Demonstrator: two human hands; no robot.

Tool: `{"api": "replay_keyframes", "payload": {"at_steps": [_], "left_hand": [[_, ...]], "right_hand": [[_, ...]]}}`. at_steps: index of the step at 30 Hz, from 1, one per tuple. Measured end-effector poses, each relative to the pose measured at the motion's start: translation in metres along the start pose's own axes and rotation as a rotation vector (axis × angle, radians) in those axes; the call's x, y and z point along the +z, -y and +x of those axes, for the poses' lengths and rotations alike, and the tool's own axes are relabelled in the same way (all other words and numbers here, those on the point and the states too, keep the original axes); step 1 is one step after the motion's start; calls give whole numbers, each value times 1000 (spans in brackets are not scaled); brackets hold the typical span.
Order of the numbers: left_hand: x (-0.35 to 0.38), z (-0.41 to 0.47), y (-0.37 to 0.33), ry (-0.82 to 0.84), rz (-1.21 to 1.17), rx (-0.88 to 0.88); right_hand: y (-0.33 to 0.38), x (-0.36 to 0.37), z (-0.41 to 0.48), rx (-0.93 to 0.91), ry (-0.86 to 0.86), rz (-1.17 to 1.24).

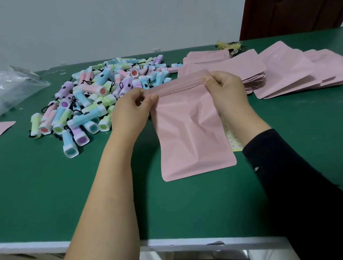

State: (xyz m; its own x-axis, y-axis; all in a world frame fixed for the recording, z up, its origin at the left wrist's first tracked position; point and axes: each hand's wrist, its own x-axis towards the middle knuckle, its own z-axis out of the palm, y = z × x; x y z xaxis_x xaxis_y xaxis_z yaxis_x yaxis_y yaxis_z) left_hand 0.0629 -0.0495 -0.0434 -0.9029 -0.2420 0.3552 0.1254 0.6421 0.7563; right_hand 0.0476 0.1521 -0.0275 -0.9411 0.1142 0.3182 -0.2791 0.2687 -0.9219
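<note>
Both forearms reach in over the near edge of the green desk (47,192), the right one in a black sleeve. The left hand (127,111) and right hand (225,90) each pinch one end of the top strip of a pink pouch (190,136). Its crumpled body extends toward the person between the hands. Pastel torches (93,99) lie heaped beyond the left hand, and spare pouches (286,72) fan out on the right.

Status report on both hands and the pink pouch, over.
Left hand and right hand pinch the pink pouch at its zip edge. Pouch crumpled, bottom on green table. Flashlight pile close beside left hand, not blocking.
</note>
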Motion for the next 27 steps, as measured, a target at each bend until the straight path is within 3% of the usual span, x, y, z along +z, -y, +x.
{"api": "replay_keyframes", "payload": {"at_steps": [5, 12, 15, 19, 21, 25, 27], "left_hand": [[-3, -2, -3, 14, -303, -80], [6, -6, -12, 120, -593, -312], [8, -5, -12, 272, -645, -324], [7, -8, -8, 602, -497, -304], [10, -8, -7, 516, -480, -324], [15, -4, -6, 298, -644, -389], [15, -4, -7, 236, -696, -407]], "right_hand": [[3, 2, -1, 26, 11, 38], [1, 2, -3, 208, 111, 350], [-1, 4, -2, 236, 36, 395], [-7, 1, 6, 343, -65, 491], [-7, -1, 7, 394, 0, 492], [-10, 2, -1, 380, 318, 368], [-14, 7, -5, 367, 366, 319]]}}
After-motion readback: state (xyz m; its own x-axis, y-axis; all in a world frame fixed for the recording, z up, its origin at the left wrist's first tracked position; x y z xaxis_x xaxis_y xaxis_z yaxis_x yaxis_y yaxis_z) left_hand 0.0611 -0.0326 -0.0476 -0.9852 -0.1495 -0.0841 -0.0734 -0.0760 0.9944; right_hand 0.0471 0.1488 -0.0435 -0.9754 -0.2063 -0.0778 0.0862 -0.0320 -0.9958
